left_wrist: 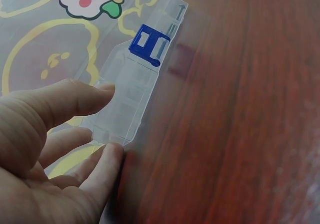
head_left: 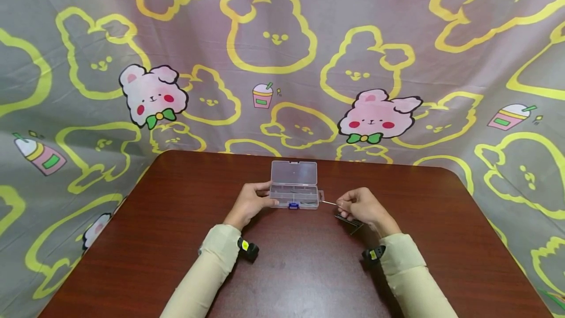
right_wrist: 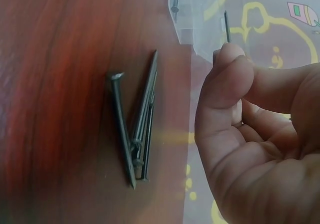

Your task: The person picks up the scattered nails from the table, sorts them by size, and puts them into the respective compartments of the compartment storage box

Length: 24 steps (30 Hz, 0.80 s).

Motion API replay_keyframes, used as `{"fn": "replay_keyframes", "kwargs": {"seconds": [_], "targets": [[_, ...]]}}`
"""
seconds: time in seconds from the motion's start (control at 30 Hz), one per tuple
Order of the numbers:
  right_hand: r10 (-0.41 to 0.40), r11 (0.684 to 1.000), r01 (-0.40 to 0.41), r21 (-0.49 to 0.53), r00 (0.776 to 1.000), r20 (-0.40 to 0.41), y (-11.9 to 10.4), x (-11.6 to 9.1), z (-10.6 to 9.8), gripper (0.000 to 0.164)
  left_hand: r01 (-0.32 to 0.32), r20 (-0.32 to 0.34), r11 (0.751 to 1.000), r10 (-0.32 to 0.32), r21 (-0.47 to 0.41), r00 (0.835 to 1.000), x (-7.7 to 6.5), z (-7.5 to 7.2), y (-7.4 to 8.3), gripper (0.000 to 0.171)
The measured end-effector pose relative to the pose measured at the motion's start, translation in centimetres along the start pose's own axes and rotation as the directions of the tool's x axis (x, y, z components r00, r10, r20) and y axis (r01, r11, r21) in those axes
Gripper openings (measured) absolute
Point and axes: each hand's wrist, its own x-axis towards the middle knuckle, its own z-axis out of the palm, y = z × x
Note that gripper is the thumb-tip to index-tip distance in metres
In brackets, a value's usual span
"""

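A clear plastic compartment box (head_left: 282,205) stands on the table with its lid (head_left: 294,172) raised. It has a blue latch (left_wrist: 150,44) at the front and a few nails (head_left: 308,203) lying inside. My left hand (head_left: 250,205) grips the box's left end, thumb at the front and fingers around the side. To the right of the box, my right hand (head_left: 364,210) pinches a nail (right_wrist: 227,26) between thumb and index finger, its point toward the box. Beneath that hand, several dark nails (right_wrist: 122,129) lie in a loose pile on the table.
The reddish-brown wooden table (head_left: 282,269) carries everything. A patterned cloth (head_left: 282,53) hangs behind its far edge. A dark camera (head_left: 249,249) is strapped at the left wrist and another camera (head_left: 373,255) at the right.
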Motion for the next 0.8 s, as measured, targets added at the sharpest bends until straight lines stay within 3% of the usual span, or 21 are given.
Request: {"fn": "replay_keyframes", "kwargs": {"seconds": [0.8], "targets": [[0.001, 1.000, -0.001, 0.018, 1.000, 0.006, -0.8, 1.7, 1.5, 0.018, 0.000, 0.000, 1.000, 0.000, -0.016, 1.000, 0.2, -0.1, -0.3, 0.066]]}}
